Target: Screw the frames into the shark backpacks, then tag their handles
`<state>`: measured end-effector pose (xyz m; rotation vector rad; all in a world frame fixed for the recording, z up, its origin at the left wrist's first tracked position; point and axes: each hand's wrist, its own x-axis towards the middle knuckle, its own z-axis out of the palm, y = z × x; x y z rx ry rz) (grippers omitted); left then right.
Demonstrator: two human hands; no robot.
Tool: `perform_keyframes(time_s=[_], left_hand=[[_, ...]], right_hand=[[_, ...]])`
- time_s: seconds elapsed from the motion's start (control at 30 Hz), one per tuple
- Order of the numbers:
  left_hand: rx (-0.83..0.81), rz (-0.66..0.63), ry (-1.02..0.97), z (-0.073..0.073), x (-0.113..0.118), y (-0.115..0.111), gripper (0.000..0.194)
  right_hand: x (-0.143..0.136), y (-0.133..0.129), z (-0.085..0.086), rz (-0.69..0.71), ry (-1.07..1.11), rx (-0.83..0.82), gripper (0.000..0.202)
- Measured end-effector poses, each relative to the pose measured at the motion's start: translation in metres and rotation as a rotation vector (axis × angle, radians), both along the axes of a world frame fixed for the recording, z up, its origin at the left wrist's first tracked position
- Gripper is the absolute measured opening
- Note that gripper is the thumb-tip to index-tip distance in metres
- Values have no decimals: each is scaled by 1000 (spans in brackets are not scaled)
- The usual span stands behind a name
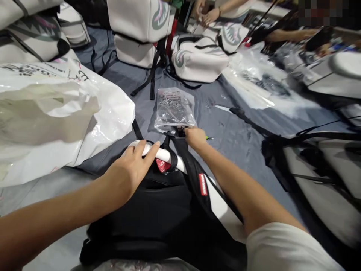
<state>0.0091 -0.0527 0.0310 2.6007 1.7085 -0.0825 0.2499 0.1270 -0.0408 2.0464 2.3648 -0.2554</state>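
A black and white backpack lies in front of me, its black side up, with a red label on one black strap. My left hand rests on the white edge at the bag's top, fingers spread. Beyond the top of the bag, my right hand has its fingers curled at a small dark item beside the strap's end; that item is mostly hidden. Just past it lies a clear plastic packet with dark contents. A thin green-tipped object shows beside my right hand.
White plastic bags spread over the left. Stacked white backpacks stand at the back, and another white backpack sits right of them. Clear plastic and more bags lie right. Other people's hands are at the back.
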Motion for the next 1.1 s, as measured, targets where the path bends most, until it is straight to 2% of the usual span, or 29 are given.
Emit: perform_keyframes(time_s=[0.1, 0.2, 0.27, 0.33, 0.4, 0.5, 0.6, 0.7, 0.77, 0.83, 0.87, 0.93, 1.0, 1.03, 1.1], left_hand=[[51, -37, 10, 19, 13, -4, 77], [-105, -3, 36, 29, 23, 1, 87], [-189, 18, 34, 29, 26, 6, 95], [-169, 3, -15, 23, 25, 8, 96], [-104, -34, -72, 15, 22, 9, 96], [-51, -67, -126, 6, 19, 10, 98], [-61, -59, -208, 9, 17, 10, 92], [121, -60, -404, 22, 20, 5, 61], [256, -127, -562, 29, 25, -3, 44], [281, -205, -706, 32, 32, -10, 30], [276, -202, -777, 32, 36, -14, 21], [284, -83, -939, 29, 43, -18, 11], [290, 63, -1097, 26, 48, -20, 11], [270, 95, -1155, 25, 50, -21, 10], [216, 77, -1218, 22, 52, -22, 11]], right_hand=[[10, -3, 19, -17, 31, 71, 28], [30, -29, 62, -104, 87, 237, 24], [43, -60, 94, -173, 282, 351, 22], [52, -94, 120, -201, 594, 308, 23], [55, -125, 134, -212, 865, 117, 28], [51, -154, 137, -225, 1082, -86, 35], [43, -168, 131, -171, 1160, -107, 32], [33, -175, 127, -96, 1147, -128, 28], [26, -180, 126, -55, 1139, -141, 26], [20, -184, 127, -18, 1154, -116, 24], [17, -186, 127, -12, 1182, -89, 23], [12, -188, 126, -30, 1263, -53, 30], [7, -190, 123, -63, 1332, -97, 40], [5, -191, 121, -72, 1349, -153, 39], [-1, -191, 116, -62, 1360, -263, 32]])
